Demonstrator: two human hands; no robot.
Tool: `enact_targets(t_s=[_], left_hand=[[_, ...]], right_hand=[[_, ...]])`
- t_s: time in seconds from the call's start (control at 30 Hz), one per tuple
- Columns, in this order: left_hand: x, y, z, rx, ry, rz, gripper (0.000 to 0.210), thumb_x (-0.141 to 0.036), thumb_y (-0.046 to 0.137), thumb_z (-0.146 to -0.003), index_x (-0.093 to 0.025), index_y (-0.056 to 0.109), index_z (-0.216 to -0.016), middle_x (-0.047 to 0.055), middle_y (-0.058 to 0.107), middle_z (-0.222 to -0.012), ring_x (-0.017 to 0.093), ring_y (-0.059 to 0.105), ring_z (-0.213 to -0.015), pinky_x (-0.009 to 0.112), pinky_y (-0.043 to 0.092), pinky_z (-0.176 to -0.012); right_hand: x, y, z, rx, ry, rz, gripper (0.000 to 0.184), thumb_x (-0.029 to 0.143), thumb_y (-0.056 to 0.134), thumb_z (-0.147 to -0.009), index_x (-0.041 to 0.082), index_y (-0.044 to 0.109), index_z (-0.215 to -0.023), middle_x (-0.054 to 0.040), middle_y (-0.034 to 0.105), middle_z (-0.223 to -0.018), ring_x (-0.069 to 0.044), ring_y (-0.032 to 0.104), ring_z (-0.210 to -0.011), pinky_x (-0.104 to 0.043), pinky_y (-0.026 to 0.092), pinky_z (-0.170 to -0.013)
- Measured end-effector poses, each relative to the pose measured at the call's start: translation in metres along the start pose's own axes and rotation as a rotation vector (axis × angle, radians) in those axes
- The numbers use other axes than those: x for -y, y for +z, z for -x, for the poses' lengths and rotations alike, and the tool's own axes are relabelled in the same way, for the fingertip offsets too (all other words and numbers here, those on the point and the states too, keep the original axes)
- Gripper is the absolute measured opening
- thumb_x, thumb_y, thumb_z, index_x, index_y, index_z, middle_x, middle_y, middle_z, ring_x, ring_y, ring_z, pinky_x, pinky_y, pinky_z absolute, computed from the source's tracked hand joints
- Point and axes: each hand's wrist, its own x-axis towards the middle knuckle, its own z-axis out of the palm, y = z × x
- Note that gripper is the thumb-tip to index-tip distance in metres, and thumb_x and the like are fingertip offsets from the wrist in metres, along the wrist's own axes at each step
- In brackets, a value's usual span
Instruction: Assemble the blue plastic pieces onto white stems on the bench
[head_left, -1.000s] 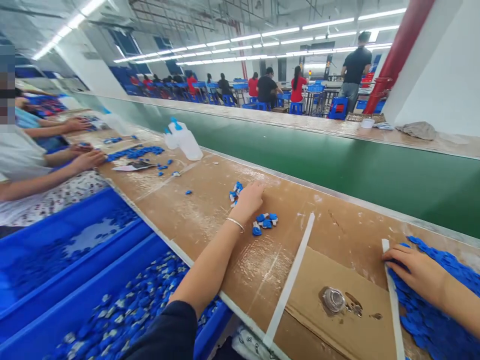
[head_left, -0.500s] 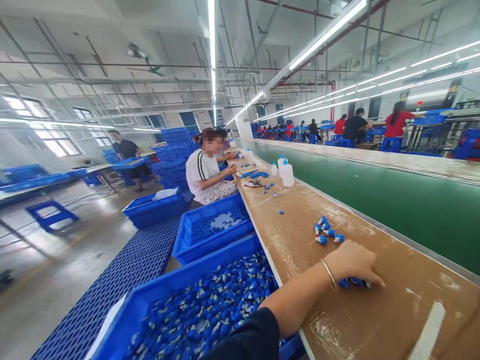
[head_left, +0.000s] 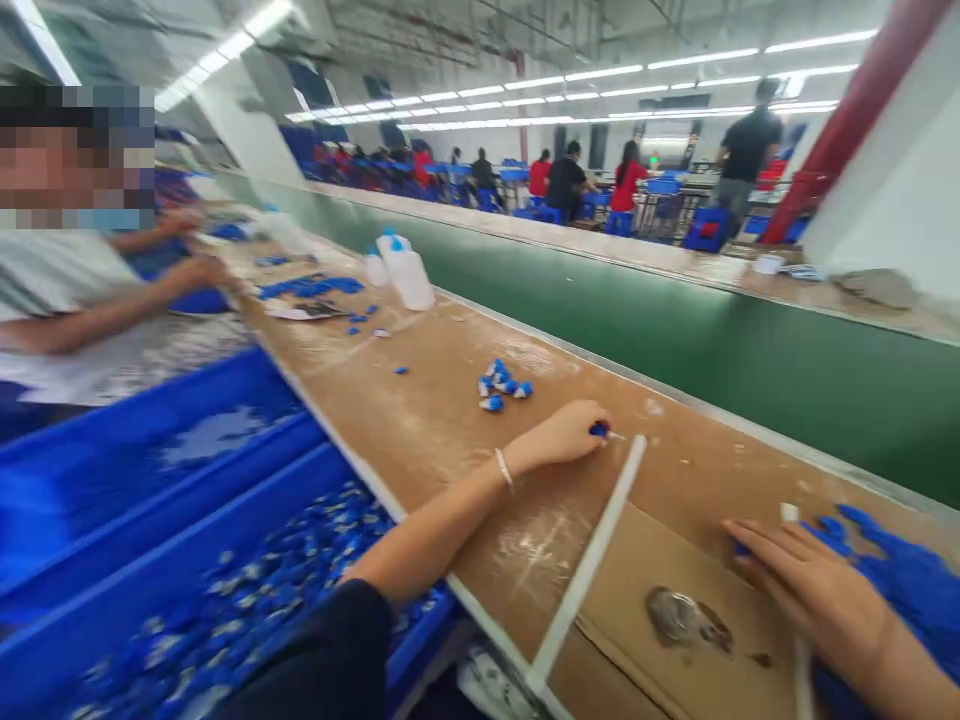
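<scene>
Over a brown bench [head_left: 420, 440], the left hand [head_left: 571, 432] has its fingers curled round a blue-and-white piece [head_left: 598, 430]; the right hand [head_left: 817, 580], grip unclear, is beside piled blue pieces [head_left: 919, 595].

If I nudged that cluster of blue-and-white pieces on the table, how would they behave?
The pieces would probably scatter, since they appear loose. They look light, being small beside the left hand. Lumpy outlines suggest tumbling, not smooth rolling.
</scene>
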Motion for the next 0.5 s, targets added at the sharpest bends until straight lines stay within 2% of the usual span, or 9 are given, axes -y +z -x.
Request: enact_targets(t_s=[0.03,0.1,0.17,0.23,0.33,0.5], left_hand=[[-0.002,0.006,-0.003,-0.018,0.004,0.083,0.020,-0.010,0.062,-0.080,-0.010,0.066,-0.100,0.010,0.068,-0.102,0.022,0.063,-0.096,0.030,0.048,-0.086],[-0.007,0.019,-0.006,-0.021,-0.022,0.392,0.021,-0.012,0.064,-0.077,-0.011,0.067,-0.098,0.007,0.070,-0.095,0.019,0.064,-0.089,0.028,0.049,-0.082],[-0.013,0.030,-0.006,0.016,-0.068,0.746,0.022,-0.014,0.068,-0.073,-0.011,0.069,-0.094,0.005,0.070,-0.089,0.017,0.064,-0.083,0.027,0.050,-0.080],[-0.018,0.037,-0.004,0.056,-0.114,0.992,0.023,-0.016,0.072,-0.068,-0.012,0.070,-0.091,0.004,0.070,-0.083,0.015,0.063,-0.077,0.027,0.050,-0.078],[-0.020,0.039,-0.003,0.089,-0.192,1.183,0.031,-0.021,0.079,-0.062,-0.012,0.069,-0.089,0.003,0.068,-0.076,0.014,0.062,-0.070,0.027,0.051,-0.070],[-0.022,0.036,-0.001,0.112,-0.275,1.337,0.044,-0.027,0.088,-0.056,-0.012,0.070,-0.094,0.004,0.068,-0.077,0.014,0.064,-0.071,0.028,0.052,-0.072]], right_hand=[[0.013,-0.007,-0.004,0.090,0.008,-0.049,0.031,0.033,0.039,-0.102,0.023,0.059,-0.124,-0.0045,0.067,-0.112,-0.020,0.062,-0.098,-0.032,0.052,-0.084],[0.039,-0.015,-0.017,0.226,0.031,-0.186,0.033,0.026,0.039,-0.103,0.024,0.050,-0.133,-0.0024,0.066,-0.113,-0.017,0.059,-0.100,-0.029,0.051,-0.084],[0.060,-0.018,-0.027,0.312,0.009,-0.291,0.036,0.024,0.040,-0.102,0.027,0.042,-0.138,-0.0007,0.065,-0.116,-0.017,0.056,-0.103,-0.030,0.048,-0.090],[0.073,-0.020,-0.030,0.374,0.000,-0.359,0.037,0.024,0.042,-0.102,0.028,0.040,-0.139,-0.0003,0.062,-0.121,-0.018,0.053,-0.107,-0.032,0.045,-0.094],[0.076,-0.020,-0.028,0.398,-0.003,-0.394,0.036,0.022,0.044,-0.102,0.026,0.041,-0.137,-0.0013,0.060,-0.127,-0.020,0.051,-0.107,-0.034,0.044,-0.091],[0.078,-0.014,-0.025,0.299,-0.046,-0.452,0.043,0.017,0.048,-0.099,0.028,0.042,-0.140,-0.0016,0.065,-0.118,-0.020,0.053,-0.102,-0.037,0.043,-0.088]])
